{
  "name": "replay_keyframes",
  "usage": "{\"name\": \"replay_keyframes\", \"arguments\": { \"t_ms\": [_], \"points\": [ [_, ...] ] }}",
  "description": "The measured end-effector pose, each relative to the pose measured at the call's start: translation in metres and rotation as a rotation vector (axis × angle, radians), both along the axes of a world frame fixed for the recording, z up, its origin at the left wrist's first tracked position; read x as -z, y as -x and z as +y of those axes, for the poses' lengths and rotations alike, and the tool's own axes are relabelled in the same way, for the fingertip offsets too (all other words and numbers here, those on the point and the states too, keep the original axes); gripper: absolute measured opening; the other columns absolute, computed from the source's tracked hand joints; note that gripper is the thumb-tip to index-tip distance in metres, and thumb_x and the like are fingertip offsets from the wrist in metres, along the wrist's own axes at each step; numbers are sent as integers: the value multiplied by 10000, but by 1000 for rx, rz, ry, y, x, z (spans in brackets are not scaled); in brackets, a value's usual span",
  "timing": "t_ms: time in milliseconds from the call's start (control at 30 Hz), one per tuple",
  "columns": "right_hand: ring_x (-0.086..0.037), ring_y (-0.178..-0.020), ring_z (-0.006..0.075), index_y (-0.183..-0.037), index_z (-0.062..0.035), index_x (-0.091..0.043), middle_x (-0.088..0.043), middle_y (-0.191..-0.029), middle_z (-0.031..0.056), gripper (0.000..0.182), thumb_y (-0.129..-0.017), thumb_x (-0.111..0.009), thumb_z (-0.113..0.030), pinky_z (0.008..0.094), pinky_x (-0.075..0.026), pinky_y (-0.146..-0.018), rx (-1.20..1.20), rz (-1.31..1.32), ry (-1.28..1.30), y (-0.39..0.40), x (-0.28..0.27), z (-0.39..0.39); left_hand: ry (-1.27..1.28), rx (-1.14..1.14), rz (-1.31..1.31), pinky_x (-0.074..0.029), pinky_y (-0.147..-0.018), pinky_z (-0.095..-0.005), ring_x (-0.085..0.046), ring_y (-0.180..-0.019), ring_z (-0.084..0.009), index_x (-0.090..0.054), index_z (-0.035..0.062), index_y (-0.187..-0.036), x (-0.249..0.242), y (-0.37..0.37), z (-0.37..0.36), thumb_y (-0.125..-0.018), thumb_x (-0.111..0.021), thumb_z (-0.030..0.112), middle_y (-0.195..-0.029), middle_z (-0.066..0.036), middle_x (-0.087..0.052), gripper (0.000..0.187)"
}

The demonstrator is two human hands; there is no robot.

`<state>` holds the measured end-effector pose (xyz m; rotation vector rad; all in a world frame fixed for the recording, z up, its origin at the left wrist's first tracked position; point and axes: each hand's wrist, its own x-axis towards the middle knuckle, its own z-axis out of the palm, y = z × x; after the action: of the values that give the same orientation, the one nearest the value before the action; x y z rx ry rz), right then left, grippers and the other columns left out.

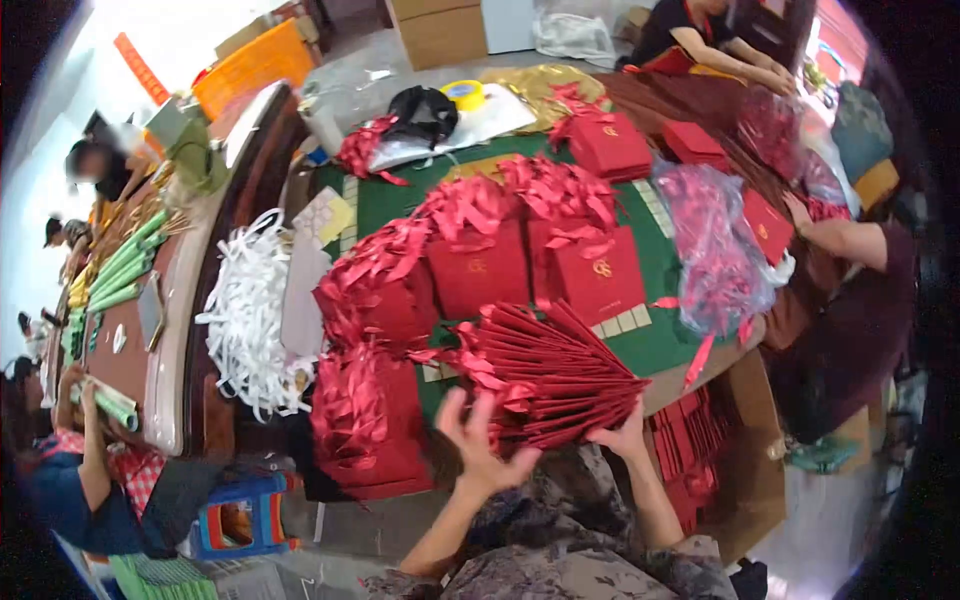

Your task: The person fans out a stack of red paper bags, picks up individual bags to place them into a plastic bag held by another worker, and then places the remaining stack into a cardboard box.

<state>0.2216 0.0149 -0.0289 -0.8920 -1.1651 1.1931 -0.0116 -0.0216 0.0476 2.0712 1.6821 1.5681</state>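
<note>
“While the left hand (472, 442) spreads its fingers wide, what is the right hand (628, 435) doing?”

“It holds the right end of a big fan of red bags (560, 375).”

“Where is the fan?”

“It is at the near edge of the green surface (385, 205). I can't tell if it rests there.”

“Does the left hand touch it?”

“It is close to the fan's left part, but I can't tell if they touch.”

“What else is there?”

“More red bags (478, 268) with ribbons (455, 205) sit in the middle. White strips (255, 310) lie by the left edge, and a clear plastic bag (715, 250) by the right edge.”
</note>
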Motion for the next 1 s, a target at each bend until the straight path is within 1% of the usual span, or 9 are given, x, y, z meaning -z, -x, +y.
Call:
{"name": "replay_keyframes", "arguments": {
  "t_ms": [100, 133, 167, 200, 467, 500, 633, 800, 1000],
  "points": [
    [-477, -1203, 224, -1346, 11, -318, -475, -1316, 134, 1122, -489, -957, -328, 397, -377, -1041, 5, -22, -33, 3, 1, 0, -28, -55, -261, -237, -1121, -414, -310, -1361, -326, -340, -54, -1405, -22, 10, 44, -919, -441, 130, -1445, -208, -342, 530],
    [-477, -1203, 224, -1346, 11, -318, -475, -1316, 134, 1122, -489, -957, -328, 397, -377, -1041, 16, -25, -28, 3, 2, -1, 79, -53, -422, -242, -1111, -422, -345, -1333, -334, -356, -46, -1398, -24, 12, 60, -902, -455, 74, -1443, -217, -353, 520],
    [-478, -1202, 222, -1345, 14, -320, -477, -1314, 132, 1115, -492, -956, -319, 393, -376, -1039, 22, -18, -13, 4, 3, -1, 124, 5, -448, -237, -1121, -394, -360, -1335, -298, -332, -32, -1420, -17, 19, 78, -967, -422, 115, -1444, -189, -381, 485],
    [-479, -1201, 221, -1345, 16, -323, -480, -1311, 131, 1108, -495, -955, -309, 390, -376, -1038, 24, -11, 2, 4, 2, -1, 178, 103, -746, -244, -1124, -370, -358, -1344, -270, -341, -16, -1427, -20, 12, 92, -1002, -401, 182, -1444, -174, -392, 472],
    [-523, -1111, 194, -1300, 16, -374, -531, -1202, 119, 1023, -510, -940, -305, 366, -407, -995, 107, -97, -147, 20, -7, 13, 482, 411, -788, -291, -1077, -310, -477, -1220, -184, -541, -4, -1273, -11, 10, 105, -1012, -416, 292, -1270, -109, -568, 414],
    [-524, -1095, 193, -1280, 9, -389, -532, -1183, 111, 1004, -509, -937, -328, 366, -409, -985, 101, -148, -193, 23, -18, 17, 426, 349, -817, -353, -994, -280, -530, -1073, -143, -601, -4, -1134, -17, 2, 97, -1006, -442, 260, -1103, -57, -621, 334],
    [-519, -1114, 213, -1301, 25, -381, -527, -1210, 124, 1044, -517, -923, -401, 375, -406, -980, 75, -166, -186, 21, -21, 24, 351, 139, -912, -403, -822, -236, -497, -867, -80, -600, 24, -1000, 1, -2, 76, -985, -503, 197, -914, 13, -569, 199],
    [-503, -1163, 240, -1391, 54, -285, -503, -1273, 158, 1174, -524, -922, -415, 389, -385, -1009, 77, -186, -244, 13, 11, 18, 436, 152, -978, -401, -850, -242, -503, -904, -85, -587, 29, -1062, 1, 2, 70, -997, -479, 209, -958, 0, -576, 219],
    [-442, -1241, 240, -1440, 41, -199, -436, -1360, 152, 1189, -570, -919, -332, 390, -350, -1052, -37, -110, -212, 13, 4, 16, 488, 276, -966, -360, -1002, -298, -491, -1120, -156, -465, 22, -1297, -12, 4, 68, -996, -468, 236, -1222, -77, -530, 369]
  ]
}}
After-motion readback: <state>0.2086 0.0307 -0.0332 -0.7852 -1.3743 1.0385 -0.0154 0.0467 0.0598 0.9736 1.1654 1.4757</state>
